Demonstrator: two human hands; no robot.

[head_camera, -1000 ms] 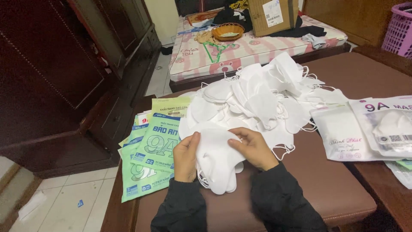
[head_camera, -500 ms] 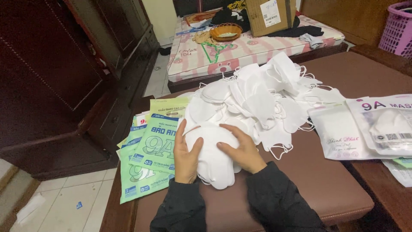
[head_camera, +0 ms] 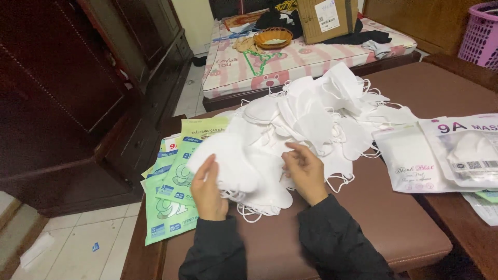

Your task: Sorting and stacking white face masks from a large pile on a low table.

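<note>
— What do we have under our hands?

— A small stack of white face masks [head_camera: 244, 171], lying on the near part of the brown padded bench [head_camera: 394, 218]. Our left hand [head_camera: 207, 189] presses flat against the stack's left edge, fingers straight and together, closed on nothing. Our right hand [head_camera: 306, 173] rests on the stack's right side, fingertips curled onto the top mask; we cannot tell whether it pinches the fabric or only touches it.

— And around the stack?

— Just behind it, towards the far side, a big loose heap of white masks [head_camera: 321, 111] spreads over the bench, ear loops trailing off its edges. To the left, touching the stack, we see a fan of green flat packets [head_camera: 168, 207] hanging over the bench's left edge. To the right lie white mask pouches [head_camera: 441, 155], near the heap but apart from our right hand.

— Further off?

— A pink patterned mattress [head_camera: 311, 57] at the far side, bearing a cardboard box [head_camera: 327, 18] and an orange basket [head_camera: 273, 37]. A dark wooden cabinet [head_camera: 78, 88] stands on the left, a purple basket [head_camera: 480, 33] at the far right.
</note>
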